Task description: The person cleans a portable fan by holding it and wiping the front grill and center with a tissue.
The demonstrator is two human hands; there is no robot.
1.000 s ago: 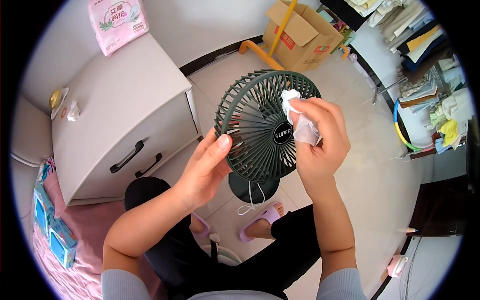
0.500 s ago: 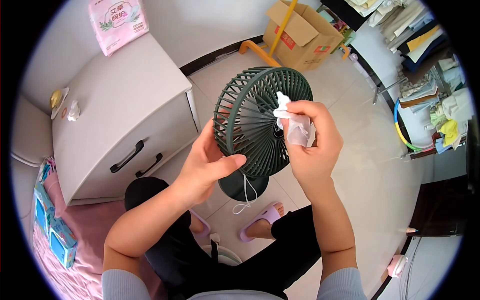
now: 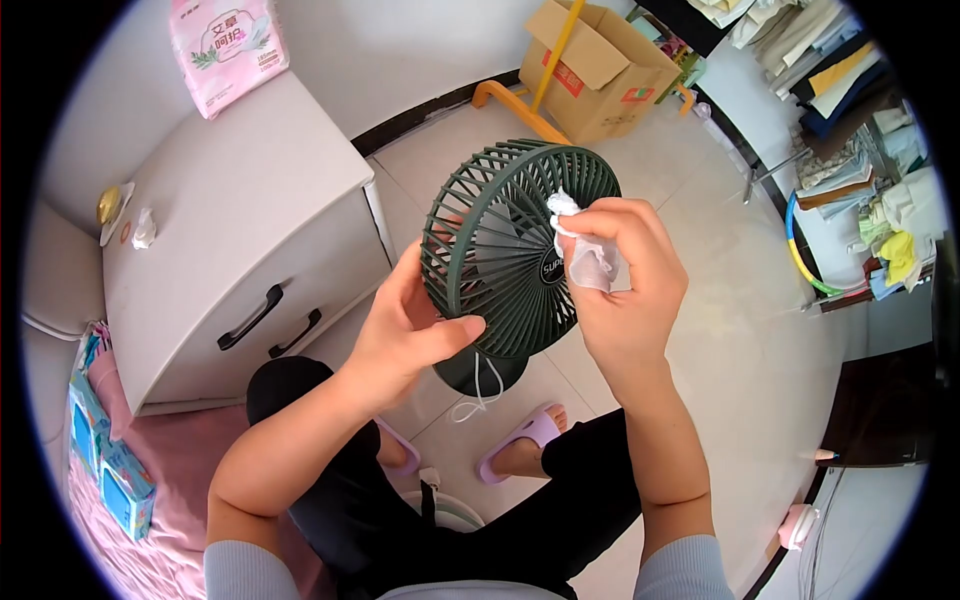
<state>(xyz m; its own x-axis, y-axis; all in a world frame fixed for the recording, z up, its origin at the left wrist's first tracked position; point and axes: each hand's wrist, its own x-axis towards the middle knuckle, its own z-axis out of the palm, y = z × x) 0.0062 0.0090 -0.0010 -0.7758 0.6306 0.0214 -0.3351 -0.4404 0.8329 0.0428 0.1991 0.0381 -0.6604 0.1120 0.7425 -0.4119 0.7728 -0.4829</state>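
Observation:
A dark green fan (image 3: pixel 500 290) with a round slatted cage is held up in front of me, tilted, its "SUPER" badge partly covered. My left hand (image 3: pixel 405 325) grips the cage from the left, the thumb on its lower front rim and the other fingers behind it. A crumpled white tissue (image 3: pixel 592 262) is pinched in my right hand (image 3: pixel 630 290), against or close to the front slats. Below the cage show the round base (image 3: pixel 500 375) and a white cord loop (image 3: pixel 478 408).
A light cabinet (image 3: pixel 240 190) stands at the left, with a pink package (image 3: pixel 228 55) and a crumpled tissue (image 3: pixel 144 229) on top. Behind the fan is a cardboard box (image 3: pixel 598 85) beside an orange stand (image 3: pixel 515 108). Clothes (image 3: pixel 850 180) fill the right; tissue packs (image 3: pixel 127 490) lie lower left.
The fan has turned and shifted slightly left, so more of its side shows. My right hand has moved a little left with the tissue, and my left thumb sits lower on the cage.

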